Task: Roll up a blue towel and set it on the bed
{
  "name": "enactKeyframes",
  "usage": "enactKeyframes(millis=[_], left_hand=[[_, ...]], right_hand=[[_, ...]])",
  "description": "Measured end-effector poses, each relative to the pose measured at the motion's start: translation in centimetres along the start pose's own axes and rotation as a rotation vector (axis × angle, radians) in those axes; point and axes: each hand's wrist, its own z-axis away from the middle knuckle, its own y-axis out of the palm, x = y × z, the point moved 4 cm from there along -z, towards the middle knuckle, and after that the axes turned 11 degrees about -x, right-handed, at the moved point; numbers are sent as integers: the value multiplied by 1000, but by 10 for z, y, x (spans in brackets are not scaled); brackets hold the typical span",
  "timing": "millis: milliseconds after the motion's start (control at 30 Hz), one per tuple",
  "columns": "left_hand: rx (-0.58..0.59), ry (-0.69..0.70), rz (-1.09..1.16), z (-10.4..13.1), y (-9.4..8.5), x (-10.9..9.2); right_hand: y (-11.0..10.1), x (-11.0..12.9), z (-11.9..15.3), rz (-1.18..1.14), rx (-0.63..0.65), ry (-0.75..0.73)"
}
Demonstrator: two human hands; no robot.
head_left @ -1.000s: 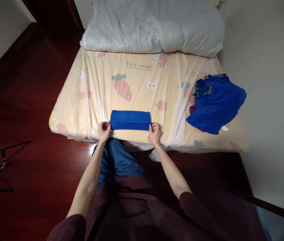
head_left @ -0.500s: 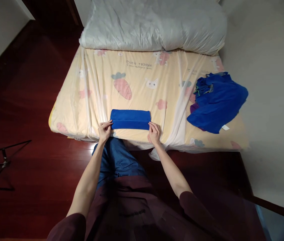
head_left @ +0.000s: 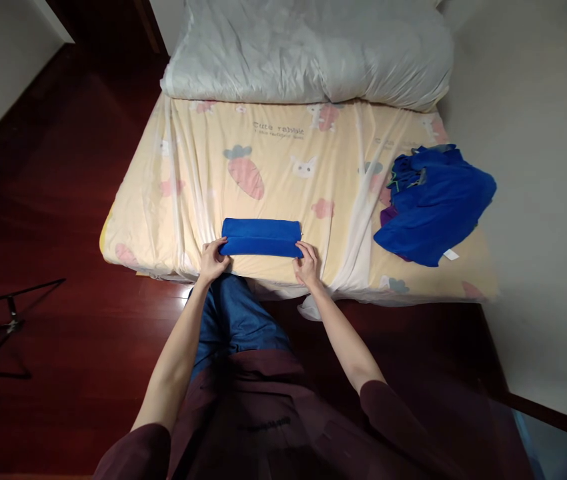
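A folded blue cloth (head_left: 262,229) lies as a narrow rectangle near the front edge of the bed, with a crease running along its length. My left hand (head_left: 213,261) pinches its near left corner between thumb and fingers. At the opposite end, my right hand (head_left: 307,263) grips the near right corner, fingers on top and thumb below. The cloth's near strip is slightly raised along the fold. What kind of garment or fabric it is cannot be told in this folded form.
The bed (head_left: 193,147) has a yellow rabbit-and-carrot print under thin clear plastic. On its right side lies a heap of blue clothes (head_left: 438,207) with a white tag. A grey covered bundle (head_left: 308,53) spans the back. A black stand (head_left: 11,310) is on the floor at left.
Both hands have shifted their grip slightly at the cloth's near corners. The cloth's near edge has lifted a little at the ends; the clothes heap is unchanged.
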Motion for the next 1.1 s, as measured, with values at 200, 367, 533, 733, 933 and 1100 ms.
enactKeyframes(millis=[200,367,533,733,933,1100], left_hand=[[-29,-8,8,0,1,6],[-62,-44,21,1,-2,5],[-91,-77,54,4,-4,10],[-179,-208,37,5,-2,27],[-203,-328,136,5,3,29],[-210,-331,111,4,2,24]], right_hand=[[0,0,-3,-23,45,29],[-4,3,-5,-63,-1,36],[-2,-5,-2,-64,-31,104],[1,-20,3,5,-69,215],[6,-23,5,-57,-104,330],[8,-23,3,-48,-100,372]])
